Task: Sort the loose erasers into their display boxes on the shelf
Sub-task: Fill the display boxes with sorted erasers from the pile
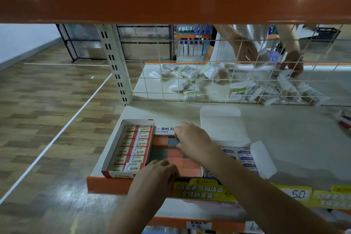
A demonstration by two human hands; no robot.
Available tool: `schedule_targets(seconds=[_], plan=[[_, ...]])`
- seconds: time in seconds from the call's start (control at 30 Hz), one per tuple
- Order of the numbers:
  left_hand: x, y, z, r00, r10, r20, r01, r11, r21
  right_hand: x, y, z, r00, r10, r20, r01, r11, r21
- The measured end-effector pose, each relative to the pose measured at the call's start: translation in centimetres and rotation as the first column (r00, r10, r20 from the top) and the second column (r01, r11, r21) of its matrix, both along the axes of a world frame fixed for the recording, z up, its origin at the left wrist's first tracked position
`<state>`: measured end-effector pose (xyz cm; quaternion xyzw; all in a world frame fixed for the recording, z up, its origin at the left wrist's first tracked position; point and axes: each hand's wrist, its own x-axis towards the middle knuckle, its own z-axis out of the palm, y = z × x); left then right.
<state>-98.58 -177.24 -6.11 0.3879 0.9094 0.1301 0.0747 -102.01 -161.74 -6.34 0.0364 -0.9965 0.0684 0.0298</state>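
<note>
A person's two hands work over a middle display box (171, 156) of pink and grey-blue erasers (188, 167) at the front of a white shelf (284, 131). The left hand (158, 174) rests at the box's near edge, fingers curled over the rim. The right hand (193, 139) reaches to the far end, fingertips bent down onto the erasers; whether it pinches one cannot be told.

The erasers look small, light, firm and slightly grippy, best pinched by the long sides.

The box's back flap (164, 130) carries Korean lettering and "40". The left box (131, 148) holds sleeved erasers marked "2B". The right box (241, 157) has blue labels, unreadable. A yellow strip (205, 190) shows Chinese text; a tag (298, 194) reads "5.0".
</note>
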Motion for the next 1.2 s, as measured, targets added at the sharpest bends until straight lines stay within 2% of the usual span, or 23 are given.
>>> schedule_targets(seconds=[0.2,0.33,0.43,0.6,0.87,1.03,1.2], plan=[[-1.2,0.3,0.7,0.998,-0.037,0.047,0.040,0.996,-0.081,0.0,0.6,0.3,0.999,0.032,0.005,-0.032,0.999,-0.020],[-3.4,2.7,2.7,0.988,-0.009,-0.152,0.001,0.999,-0.051,0.3,2.8,1.5,0.994,0.043,-0.104,-0.048,0.998,-0.039],[-4.6,6.6,4.3,0.972,0.006,-0.236,-0.009,1.000,-0.011,1.2,6.2,2.6,0.989,0.019,-0.150,-0.019,1.000,0.002],[-4.9,16.3,5.5,0.960,-0.094,-0.264,0.103,0.995,0.020,5.0,15.0,4.9,0.976,-0.189,-0.104,0.192,0.981,0.025],[2.4,34.4,5.8,0.899,-0.373,-0.231,0.364,0.928,-0.079,15.9,30.7,4.8,0.838,-0.545,-0.022,0.545,0.838,0.002],[7.1,43.1,3.6,0.874,-0.449,-0.188,0.442,0.894,-0.082,23.2,37.8,3.1,0.755,-0.656,0.008,0.656,0.755,-0.003],[8.8,48.9,0.9,0.881,-0.444,-0.165,0.421,0.893,-0.156,27.3,43.6,0.7,0.678,-0.727,0.108,0.724,0.686,0.074]])
